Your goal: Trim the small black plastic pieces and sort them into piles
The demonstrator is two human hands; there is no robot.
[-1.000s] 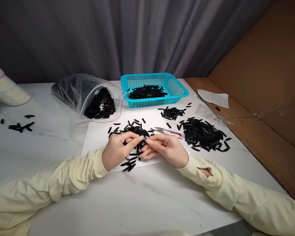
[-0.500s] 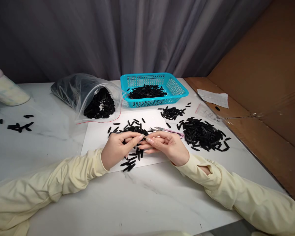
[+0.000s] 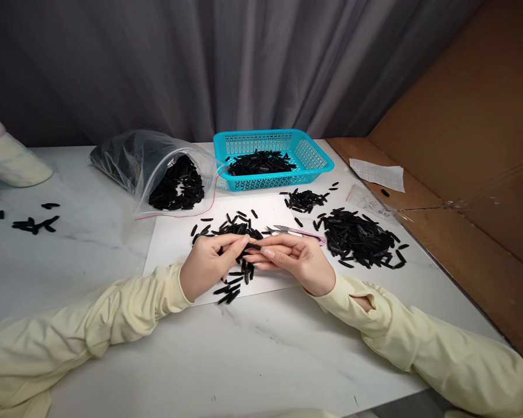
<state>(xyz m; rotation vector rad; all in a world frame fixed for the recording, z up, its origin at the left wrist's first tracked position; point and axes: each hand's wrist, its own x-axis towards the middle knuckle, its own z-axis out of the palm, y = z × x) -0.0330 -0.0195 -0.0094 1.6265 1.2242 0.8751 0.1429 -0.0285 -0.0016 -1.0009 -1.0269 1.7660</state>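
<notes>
A small black strip (image 3: 253, 247) spans the gap between my fingertips. My left hand (image 3: 213, 256) pinches its left end between thumb and forefinger. The fingers of my right hand (image 3: 298, 258) are closed on its right end. Under and around the fingers, loose black pieces (image 3: 233, 288) are scattered on a white sheet (image 3: 165, 255). Scissors with pink handles (image 3: 305, 234) lie just behind my right hand. To the right of that hand is a large pile of black pieces (image 3: 359, 238).
A clear bag (image 3: 122, 157) of black pieces lies open at the back left, beside a blue basket (image 3: 279, 177) holding more. A smaller pile (image 3: 305, 200) sits before the basket. Cardboard (image 3: 462, 145) stands right. A pale cylindrical object (image 3: 17, 159) is far left.
My fingertips have moved slightly apart, and the black strip between them now shows plainly. My right thumb has shifted a little right and down.
</notes>
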